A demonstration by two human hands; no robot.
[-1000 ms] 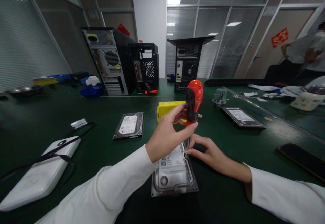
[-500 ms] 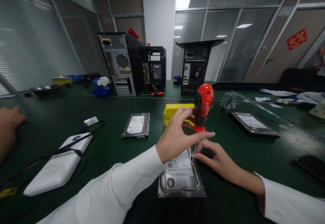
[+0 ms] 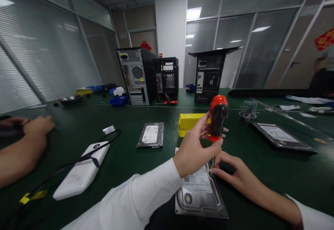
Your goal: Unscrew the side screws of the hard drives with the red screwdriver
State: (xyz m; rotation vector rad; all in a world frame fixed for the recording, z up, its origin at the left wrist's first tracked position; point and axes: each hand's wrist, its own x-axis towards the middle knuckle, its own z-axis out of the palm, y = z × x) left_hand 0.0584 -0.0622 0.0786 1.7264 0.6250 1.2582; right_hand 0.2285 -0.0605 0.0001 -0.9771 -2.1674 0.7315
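My left hand (image 3: 194, 153) is closed around the red and black handle of a screwdriver (image 3: 219, 115), which stands nearly upright. Under it a silver hard drive (image 3: 199, 191) with a white label lies flat on the green table. My right hand (image 3: 232, 171) pinches the screwdriver's shaft low down, at the drive's right edge. The tip itself is hidden by the fingers. Just beyond my left hand sits a yellow box (image 3: 191, 124).
Another hard drive (image 3: 151, 135) lies left of centre, a third (image 3: 283, 136) to the right. A white power bank (image 3: 80, 174) with a black cable is at left, near another person's hands (image 3: 39, 127). Computer cases (image 3: 137, 75) stand behind, with a red screwdriver (image 3: 169, 102) before them.
The camera has turned left and up, so everything sits further right and lower. The screwdriver's handle has rotated in my left hand, showing more black. The other person's hands are more in view.
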